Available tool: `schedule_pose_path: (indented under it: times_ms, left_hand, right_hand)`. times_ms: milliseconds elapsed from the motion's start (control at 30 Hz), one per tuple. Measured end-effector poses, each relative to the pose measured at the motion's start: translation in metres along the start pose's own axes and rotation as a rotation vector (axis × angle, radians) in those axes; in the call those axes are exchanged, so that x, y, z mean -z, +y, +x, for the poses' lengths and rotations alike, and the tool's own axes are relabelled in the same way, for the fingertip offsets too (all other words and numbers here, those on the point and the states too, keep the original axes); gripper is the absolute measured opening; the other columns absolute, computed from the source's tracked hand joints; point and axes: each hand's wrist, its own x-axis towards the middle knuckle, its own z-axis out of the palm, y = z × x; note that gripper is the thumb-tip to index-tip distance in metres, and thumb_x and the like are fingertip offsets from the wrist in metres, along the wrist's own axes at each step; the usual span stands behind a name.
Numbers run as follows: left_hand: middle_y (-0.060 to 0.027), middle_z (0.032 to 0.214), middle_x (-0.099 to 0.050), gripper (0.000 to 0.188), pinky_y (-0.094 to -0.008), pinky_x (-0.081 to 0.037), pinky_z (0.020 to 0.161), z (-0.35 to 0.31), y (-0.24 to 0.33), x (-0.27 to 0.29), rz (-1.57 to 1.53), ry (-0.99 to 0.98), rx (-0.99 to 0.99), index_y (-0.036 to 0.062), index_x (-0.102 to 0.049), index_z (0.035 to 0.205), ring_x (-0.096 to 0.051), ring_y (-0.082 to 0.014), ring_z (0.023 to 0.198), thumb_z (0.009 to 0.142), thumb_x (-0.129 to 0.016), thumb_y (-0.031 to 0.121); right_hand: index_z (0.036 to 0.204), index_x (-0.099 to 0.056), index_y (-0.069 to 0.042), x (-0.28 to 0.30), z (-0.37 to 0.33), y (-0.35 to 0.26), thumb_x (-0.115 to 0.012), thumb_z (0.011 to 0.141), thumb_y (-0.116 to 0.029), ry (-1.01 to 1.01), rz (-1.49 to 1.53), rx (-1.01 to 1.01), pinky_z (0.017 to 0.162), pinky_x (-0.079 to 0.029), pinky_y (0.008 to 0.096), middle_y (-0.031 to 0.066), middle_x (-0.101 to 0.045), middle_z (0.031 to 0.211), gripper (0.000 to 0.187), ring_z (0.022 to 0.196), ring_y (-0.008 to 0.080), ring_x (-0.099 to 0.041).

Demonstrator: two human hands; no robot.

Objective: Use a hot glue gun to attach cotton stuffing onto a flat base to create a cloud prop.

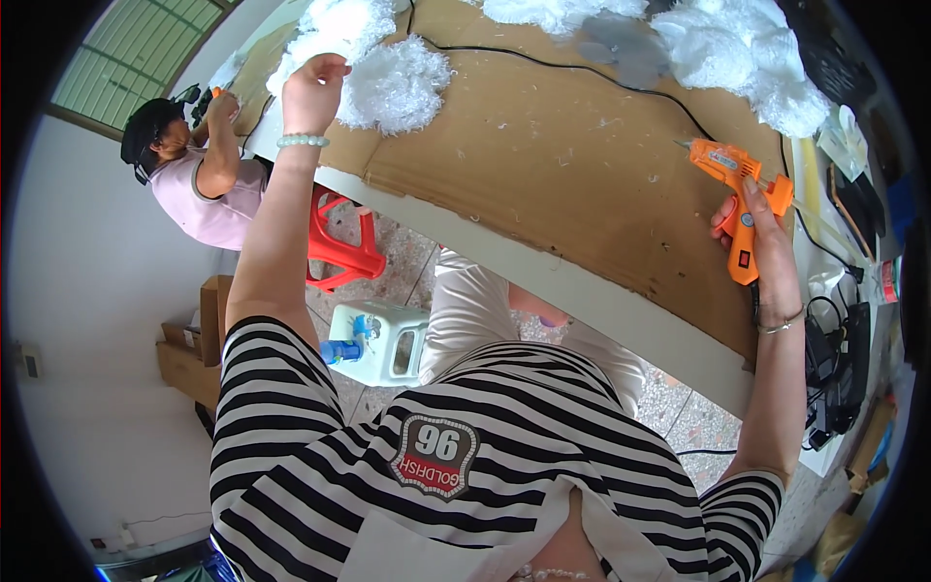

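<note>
My right hand (pixel 767 247) is wrapped round the grip of an orange hot glue gun (pixel 724 163) above the right part of the cardboard-covered table. The gun's nozzle points left, and a pale glue stick comes out of its back. At the far left, my left hand (pixel 312 94) is closed, with fingers curled and tips drawn together beside a shaggy white tinsel-like clump (pixel 396 87). Whatever those fingers hold, if anything, is too small to make out. A second white fluffy heap (pixel 335 27) lies just beyond that hand.
Brown cardboard (pixel 543 145) covers the table, crossed by a black cable (pixel 582 68). More white fluffy bundles (pixel 732 58) lie at the far right. Black adapters (pixel 839 364) crowd the right edge. Below are a red stool (pixel 354 254) and a pale jug (pixel 388 335). Another person (pixel 208 184) works at left.
</note>
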Motion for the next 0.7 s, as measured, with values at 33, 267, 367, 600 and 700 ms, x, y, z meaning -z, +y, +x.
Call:
schedule_pose_path:
  times_ms: [33,267,367,600,700]
  left_hand:
    - [-0.0091,0.082,-0.068,0.014,-0.0278,-0.05,0.067,0.002,-0.003,-0.002,-0.004,0.001,0.001,0.0066,-0.068,0.09,-0.063,-0.0177,0.068,0.079,-0.061,0.011]
    - [-0.0078,0.085,-0.067,0.026,-0.0353,-0.05,0.078,0.006,0.011,-0.015,0.431,-0.292,-0.336,0.0124,-0.067,0.093,-0.06,-0.0258,0.085,0.067,-0.07,0.014]
    - [-0.0062,0.084,-0.067,0.023,-0.0357,-0.048,0.079,0.01,0.012,-0.02,0.529,-0.365,-0.302,0.0098,-0.064,0.092,-0.061,-0.0259,0.083,0.069,-0.068,0.011]
    - [-0.0038,0.076,-0.066,0.022,-0.0363,-0.049,0.07,0.02,0.006,-0.019,0.614,-0.166,-0.527,0.0115,-0.062,0.093,-0.062,-0.0225,0.076,0.071,-0.064,0.007]
    - [-0.005,0.074,-0.065,0.025,-0.0351,-0.049,0.065,0.019,0.026,-0.006,0.6,-0.009,-0.637,0.0119,-0.062,0.096,-0.061,-0.0214,0.073,0.071,-0.063,0.005]
  right_hand:
    - [0.079,-0.057,-0.009,0.001,0.0,0.001,-0.047,0.09,-0.048,0.003,0.008,0.0,0.056,-0.042,0.0209,0.0027,-0.059,0.068,0.042,0.061,0.0103,-0.057]
    - [0.091,-0.057,-0.008,0.006,0.001,0.003,-0.051,0.091,-0.043,-0.045,0.032,-0.009,0.059,-0.043,0.0236,0.0019,-0.059,0.07,0.035,0.063,0.0109,-0.057]
    - [0.081,-0.056,-0.009,0.002,0.0,0.002,-0.048,0.09,-0.049,-0.013,-0.018,0.012,0.056,-0.043,0.0213,0.0038,-0.059,0.068,0.042,0.061,0.0112,-0.058]
    - [0.081,-0.057,-0.008,0.002,0.001,0.001,-0.048,0.09,-0.05,-0.031,-0.01,0.001,0.056,-0.043,0.0217,0.0036,-0.059,0.068,0.043,0.062,0.0116,-0.058]
    - [0.08,-0.057,-0.008,0.003,0.002,0.002,-0.048,0.09,-0.049,-0.037,-0.013,0.002,0.056,-0.043,0.0216,0.0035,-0.059,0.069,0.043,0.062,0.0114,-0.058]
